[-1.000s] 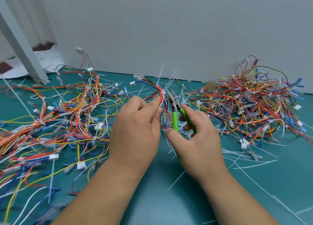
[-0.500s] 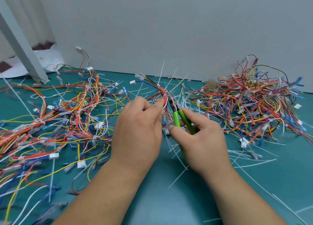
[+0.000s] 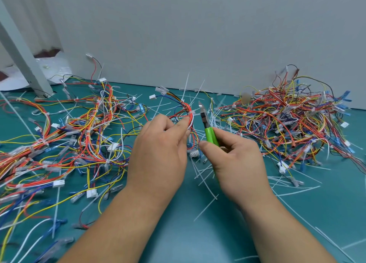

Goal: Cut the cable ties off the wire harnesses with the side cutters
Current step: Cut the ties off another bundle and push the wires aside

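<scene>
Left fingers: thumb and forefinger (image 3: 183, 124) pinch one wire harness (image 3: 188, 106), held off the worktop between the two piles.
Harness look: arched bundle of red, orange, white and blue wires; a white cable tie (image 3: 191, 112) is wrapped round it just above the pinch; a white connector (image 3: 194, 153) hangs below.
Right fingers: thumb (image 3: 206, 145) and curled fingers grip the green handles of the side cutters (image 3: 210, 133), handles squeezed together.
Cutter head: points up, just right of the tie, small gap, not touching.
Left hand (image 3: 158, 157): back to camera, forearm from lower left.
Right hand (image 3: 237, 163): back to camera, forearm from lower right.
Change: half a second ago the tip sat against the bundle; now it is drawn back right.
Around: harness pile left (image 3: 79, 133), tangled pile right (image 3: 287, 124), cut ties (image 3: 204, 175) strewn on teal worktop (image 3: 198, 239).
</scene>
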The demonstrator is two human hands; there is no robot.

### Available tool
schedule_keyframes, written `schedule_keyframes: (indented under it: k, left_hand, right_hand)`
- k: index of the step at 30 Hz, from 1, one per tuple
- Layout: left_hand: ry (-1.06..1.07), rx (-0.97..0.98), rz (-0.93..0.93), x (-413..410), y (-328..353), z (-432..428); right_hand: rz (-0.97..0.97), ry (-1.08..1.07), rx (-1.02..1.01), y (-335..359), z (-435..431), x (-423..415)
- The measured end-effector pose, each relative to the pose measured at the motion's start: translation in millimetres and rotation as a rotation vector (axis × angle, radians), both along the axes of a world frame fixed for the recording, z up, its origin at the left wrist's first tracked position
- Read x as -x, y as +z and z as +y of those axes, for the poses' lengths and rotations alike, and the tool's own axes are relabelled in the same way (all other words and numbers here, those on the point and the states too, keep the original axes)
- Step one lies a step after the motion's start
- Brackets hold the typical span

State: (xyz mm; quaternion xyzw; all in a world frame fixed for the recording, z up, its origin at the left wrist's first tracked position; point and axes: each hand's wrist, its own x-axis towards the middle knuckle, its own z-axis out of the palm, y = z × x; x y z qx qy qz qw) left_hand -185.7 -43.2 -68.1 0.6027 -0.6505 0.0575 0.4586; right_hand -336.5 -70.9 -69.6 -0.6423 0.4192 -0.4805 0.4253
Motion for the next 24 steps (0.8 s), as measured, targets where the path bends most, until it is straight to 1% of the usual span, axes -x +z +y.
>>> schedule_keyframes:
  k: [2,4,5,7,9,12,15,16,18,21,24]
  left_hand:
    - [-0.011,-0.006,-0.010,0.8,1.2,0.7]
    - [-0.049,-0.026,-0.038,2.8,1.4,1.5]
    - [-0.076,-0.044,-0.054,4.5,1.1,2.4]
    - [-0.114,-0.077,-0.089,8.6,0.1,3.8]
    - [-0.120,-0.084,-0.121,10.7,-0.4,3.8]
    - [-0.118,-0.065,-0.136,9.8,-2.3,2.4]
    - [-0.135,-0.075,-0.116,10.3,-4.2,4.3]
    - [-0.138,-0.091,-0.076,11.2,-3.7,5.3]
    - [-0.131,-0.117,0.081,11.8,-1.7,6.7]
    - [-0.070,-0.090,0.397,7.4,3.6,4.4]
    - [-0.018,-0.147,0.706,2.0,5.9,-1.5]
  right_hand:
    - [-0.145,-0.042,-0.137,0.7,-2.2,-0.7]
    - [-0.380,0.027,-0.343,2.9,-3.4,-1.6]
    - [-0.455,0.085,-0.402,3.2,-4.2,-1.4]
    - [-0.499,0.179,-0.436,3.1,-5.4,0.5]
    - [-0.515,0.221,-0.440,2.8,-6.7,2.2]
    - [-0.533,0.244,-0.433,2.7,-7.3,5.4]
    - [-0.620,0.244,-0.446,2.9,-6.7,5.3]
    - [-0.669,0.254,-0.459,3.6,-6.7,5.1]
    - [-0.766,0.273,-0.477,6.8,-7.4,6.3]
    - [-0.856,0.272,-0.473,12.4,-9.8,10.8]
    - [-0.915,0.258,-0.482,13.8,-10.6,13.3]
